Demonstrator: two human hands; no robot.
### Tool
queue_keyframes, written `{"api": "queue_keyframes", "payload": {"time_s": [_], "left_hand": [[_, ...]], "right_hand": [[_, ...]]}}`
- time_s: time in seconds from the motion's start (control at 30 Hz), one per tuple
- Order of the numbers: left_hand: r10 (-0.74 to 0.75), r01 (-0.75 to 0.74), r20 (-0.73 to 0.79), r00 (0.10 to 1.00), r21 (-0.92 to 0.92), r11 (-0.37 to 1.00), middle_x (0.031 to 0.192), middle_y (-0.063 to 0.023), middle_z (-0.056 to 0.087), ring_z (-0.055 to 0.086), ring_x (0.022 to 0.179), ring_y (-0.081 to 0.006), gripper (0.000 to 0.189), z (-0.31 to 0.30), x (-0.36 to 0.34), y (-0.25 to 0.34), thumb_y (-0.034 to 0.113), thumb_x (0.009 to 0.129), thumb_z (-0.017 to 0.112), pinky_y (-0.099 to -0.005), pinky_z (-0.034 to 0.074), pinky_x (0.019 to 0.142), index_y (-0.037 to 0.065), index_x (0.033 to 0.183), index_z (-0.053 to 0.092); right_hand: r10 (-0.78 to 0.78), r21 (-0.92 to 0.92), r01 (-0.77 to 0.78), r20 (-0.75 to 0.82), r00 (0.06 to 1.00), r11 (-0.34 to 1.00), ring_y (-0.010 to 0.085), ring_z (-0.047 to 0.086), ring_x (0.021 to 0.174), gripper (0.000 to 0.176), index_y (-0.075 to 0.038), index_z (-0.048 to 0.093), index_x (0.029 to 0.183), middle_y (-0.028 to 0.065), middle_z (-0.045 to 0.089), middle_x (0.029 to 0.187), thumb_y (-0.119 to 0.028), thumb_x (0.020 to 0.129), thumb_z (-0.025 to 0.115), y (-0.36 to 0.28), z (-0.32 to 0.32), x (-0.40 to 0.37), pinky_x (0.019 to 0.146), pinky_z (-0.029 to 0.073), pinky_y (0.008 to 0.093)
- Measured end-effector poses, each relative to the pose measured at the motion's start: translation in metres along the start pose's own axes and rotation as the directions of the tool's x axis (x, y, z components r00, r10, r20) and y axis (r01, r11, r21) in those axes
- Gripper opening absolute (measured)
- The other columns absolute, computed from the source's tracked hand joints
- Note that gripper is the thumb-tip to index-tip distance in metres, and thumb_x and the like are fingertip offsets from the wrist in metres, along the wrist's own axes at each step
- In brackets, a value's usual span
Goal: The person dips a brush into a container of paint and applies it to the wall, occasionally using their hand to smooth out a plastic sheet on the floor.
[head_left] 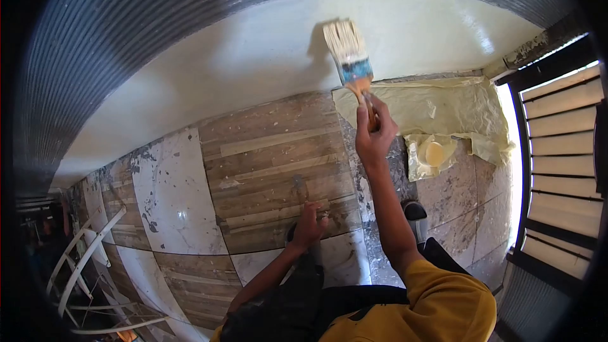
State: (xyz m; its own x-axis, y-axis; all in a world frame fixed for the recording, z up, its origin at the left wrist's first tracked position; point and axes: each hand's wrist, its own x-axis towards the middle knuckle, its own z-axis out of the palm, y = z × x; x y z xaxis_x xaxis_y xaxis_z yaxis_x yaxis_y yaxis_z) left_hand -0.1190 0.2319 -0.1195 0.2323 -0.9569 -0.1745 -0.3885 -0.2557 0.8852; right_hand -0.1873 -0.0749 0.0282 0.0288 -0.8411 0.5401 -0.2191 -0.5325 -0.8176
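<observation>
My right hand (377,130) is wrapped round the wooden handle of a wide paintbrush (353,66). Its pale bristles point up and lie at or close to the white wall (253,50); a blue band marks the ferrule. Lower down, my left hand (310,225) is closed near my knee, with a small grey, blade-like tool (299,185) sticking out from its fingers. What its fingers wrap round is partly hidden.
Yellowish sheeting (437,104) lies along the wall's foot, with a cream-filled round container (434,153) near it. A white metal frame (88,253) stands at lower left. Right is a barred gate (560,152). Corrugated metal (190,6) spans the top.
</observation>
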Motion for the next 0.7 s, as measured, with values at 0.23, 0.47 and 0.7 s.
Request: {"api": "queue_keyframes", "payload": {"time_s": [0.23,0.47,0.7], "left_hand": [[0.022,-0.022,-0.029,0.999,-0.014,1.0,0.121,-0.023,0.051,0.051,0.117,-0.0413,0.046,-0.001,0.002,0.001,0.017,0.087,0.065,-0.0467,0.04,0.106,0.0,0.127,0.048],[0.026,-0.025,-0.036,0.999,0.029,0.999,0.12,-0.0229,0.053,0.054,0.108,-0.0395,0.046,-0.001,0.002,-0.001,0.017,0.087,0.065,-0.046,0.042,0.104,0.001,0.128,0.049],[0.019,-0.019,-0.02,1.0,-0.002,1.0,0.12,-0.0211,0.051,0.052,0.088,-0.0322,0.046,-0.002,0.004,0.006,0.019,0.089,0.064,-0.0426,0.046,0.092,0.001,0.129,0.049]], "right_hand": [[-0.006,0.1,0.013,-0.07,0.998,0.995,0.029,0.073,0.101,0.024,0.009,0.066,0.114,0.0237,0.072,0.11,-0.002,0.093,0.064,-0.006,0.013,0.044,0.087,0.056,0.0342],[0.088,0.048,-0.09,0.038,0.995,0.995,0.0326,0.073,0.101,0.023,0.008,0.065,0.115,0.0249,0.072,0.109,-0.002,0.095,0.062,0.039,0.034,0.022,0.085,0.057,0.0377],[0.241,-0.281,-0.177,0.213,0.947,0.943,0.0442,0.067,0.07,0.017,-0.004,0.065,0.108,0.026,0.065,0.073,-0.014,0.096,0.062,0.125,0.035,-0.047,0.059,0.05,0.0467]]}}
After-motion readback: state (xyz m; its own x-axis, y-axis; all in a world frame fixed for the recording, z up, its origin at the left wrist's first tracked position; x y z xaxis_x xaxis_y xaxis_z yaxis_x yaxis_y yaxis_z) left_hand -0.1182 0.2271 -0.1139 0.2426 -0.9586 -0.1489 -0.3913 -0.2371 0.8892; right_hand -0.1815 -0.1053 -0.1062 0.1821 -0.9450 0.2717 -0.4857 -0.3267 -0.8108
